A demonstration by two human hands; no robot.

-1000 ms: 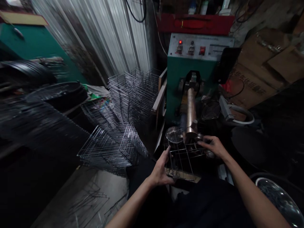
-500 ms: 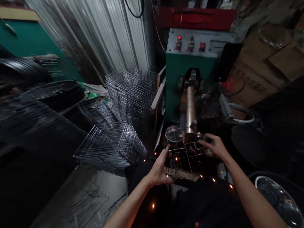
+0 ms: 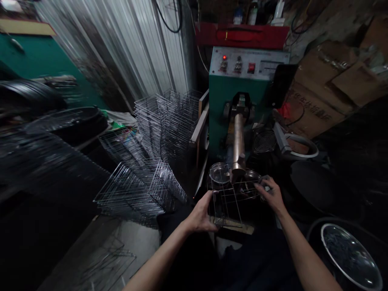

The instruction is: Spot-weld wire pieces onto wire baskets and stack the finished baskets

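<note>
My left hand (image 3: 200,216) grips the near left side of a rectangular wire basket frame (image 3: 230,204), and my right hand (image 3: 269,194) holds its upper right side. The frame's far end sits under the copper-coloured electrode arm (image 3: 238,139) of a green spot-welding machine (image 3: 239,87). A round metal disc (image 3: 220,173) rests at the frame's far left corner, and a second one (image 3: 251,175) lies partly hidden near my right fingers. The exact contact point under the electrode is hidden.
Stacks of finished wire frames (image 3: 163,129) rise to the left of the machine. A metal basin of wire pieces (image 3: 348,254) sits at lower right. Loose wires lie on the concrete floor (image 3: 106,258). Cardboard boxes (image 3: 321,89) stand to the right.
The sparks scattered around the frame half a second ago are gone. The view has shifted slightly, while both hands stay on the frame.
</note>
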